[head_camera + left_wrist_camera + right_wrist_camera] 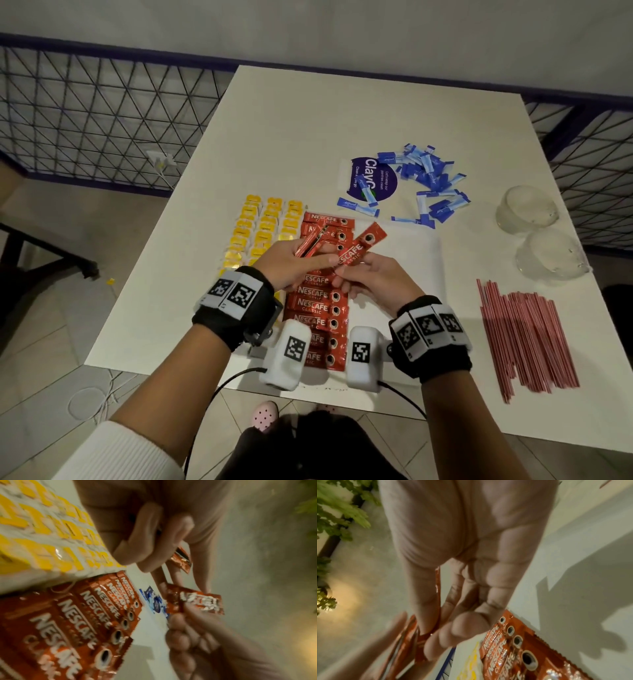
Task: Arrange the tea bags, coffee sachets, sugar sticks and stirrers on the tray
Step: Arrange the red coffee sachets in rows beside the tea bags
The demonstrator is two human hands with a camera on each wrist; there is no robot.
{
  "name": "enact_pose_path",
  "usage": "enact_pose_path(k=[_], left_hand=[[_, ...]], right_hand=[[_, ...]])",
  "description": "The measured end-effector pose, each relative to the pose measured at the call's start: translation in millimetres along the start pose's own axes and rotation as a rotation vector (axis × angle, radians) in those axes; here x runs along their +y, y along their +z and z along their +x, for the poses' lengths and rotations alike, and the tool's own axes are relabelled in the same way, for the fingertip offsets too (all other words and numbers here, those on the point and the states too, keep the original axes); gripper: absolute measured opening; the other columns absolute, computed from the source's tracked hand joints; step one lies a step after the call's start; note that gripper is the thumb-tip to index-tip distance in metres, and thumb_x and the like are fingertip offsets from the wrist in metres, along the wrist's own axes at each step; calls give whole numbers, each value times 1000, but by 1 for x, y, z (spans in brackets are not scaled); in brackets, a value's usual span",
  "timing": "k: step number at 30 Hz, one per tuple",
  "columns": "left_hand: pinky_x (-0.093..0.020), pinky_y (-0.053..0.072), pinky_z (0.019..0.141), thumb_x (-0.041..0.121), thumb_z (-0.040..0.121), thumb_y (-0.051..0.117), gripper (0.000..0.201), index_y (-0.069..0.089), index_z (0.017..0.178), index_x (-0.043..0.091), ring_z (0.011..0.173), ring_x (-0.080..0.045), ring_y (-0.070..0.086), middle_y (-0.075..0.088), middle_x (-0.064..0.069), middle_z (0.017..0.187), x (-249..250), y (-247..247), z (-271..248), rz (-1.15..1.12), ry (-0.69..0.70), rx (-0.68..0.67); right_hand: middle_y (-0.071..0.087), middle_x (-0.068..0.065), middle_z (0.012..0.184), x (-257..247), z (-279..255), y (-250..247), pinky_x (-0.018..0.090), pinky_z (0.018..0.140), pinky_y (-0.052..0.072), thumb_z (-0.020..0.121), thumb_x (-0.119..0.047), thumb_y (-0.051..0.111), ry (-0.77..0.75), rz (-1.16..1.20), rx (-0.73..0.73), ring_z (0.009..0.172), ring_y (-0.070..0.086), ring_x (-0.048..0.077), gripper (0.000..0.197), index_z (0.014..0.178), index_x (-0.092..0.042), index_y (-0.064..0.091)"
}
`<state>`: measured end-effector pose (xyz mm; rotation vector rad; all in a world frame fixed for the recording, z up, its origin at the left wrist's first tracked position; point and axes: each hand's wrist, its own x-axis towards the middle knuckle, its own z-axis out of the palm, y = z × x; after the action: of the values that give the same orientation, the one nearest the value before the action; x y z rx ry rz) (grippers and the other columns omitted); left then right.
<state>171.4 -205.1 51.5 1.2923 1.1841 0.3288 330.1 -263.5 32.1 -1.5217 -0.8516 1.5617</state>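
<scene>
Right grip: the right hand (373, 281) pinches one coffee sachet (359, 248) by its near end, the far end tilted up and away.
Left grip: the left hand (291, 265) is curled round a small bunch of spare sachets (310, 244).
Beneath: the laid coffee column (317, 303) runs from mid-bench to the near edge, just right of the yellow tea bags (262, 233).
Tray: its white surface (411, 260) shows right of the column.
Waiting: sugar sticks (424, 185) heaped toward the far edge; stirrers (524, 335) near the right edge.
Doing it well: probably lay the sachet flat, logo matching, edge against its neighbour.
</scene>
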Motion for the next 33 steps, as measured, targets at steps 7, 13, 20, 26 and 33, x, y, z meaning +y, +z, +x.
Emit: enact_pose_path(k=[7,13,20,26,33], left_hand=[[-10,31,36,18,86,64,13,57,75,18,31,2,42,51,12,43,-6,-9,8,189,-26,23],[-21,43,74,31,84,66,18,67,98,19,85,-11,56,61,6,88,-9,-21,26,544,-60,60],[-23,44,80,25,86,65,11,64,97,22,94,-14,59,64,5,93,-20,-19,35,638,-49,59],[-30,45,87,25,89,60,10,65,96,20,97,-17,59,66,0,101,-19,-21,41,667,-30,120],[-34,49,86,32,90,56,17,65,99,20,96,-18,60,65,1,102,-19,-19,46,782,-27,103]], right_hand=[[69,5,79,4,6,-1,23,62,49,81,-18,69,40,-45,66,65,59,13,15,91,-10,63],[61,2,74,8,15,-16,27,65,44,85,-17,64,32,-169,213,66,53,16,3,84,-15,62],[63,-4,74,24,22,-18,21,61,39,81,-19,69,118,-293,216,76,59,13,11,75,-24,62],[61,-3,70,26,30,-13,19,61,37,81,-11,67,109,-234,306,63,53,8,14,76,-21,59],[66,-1,77,27,41,-11,29,75,47,81,-17,67,180,-314,374,64,53,11,14,73,-23,57]])
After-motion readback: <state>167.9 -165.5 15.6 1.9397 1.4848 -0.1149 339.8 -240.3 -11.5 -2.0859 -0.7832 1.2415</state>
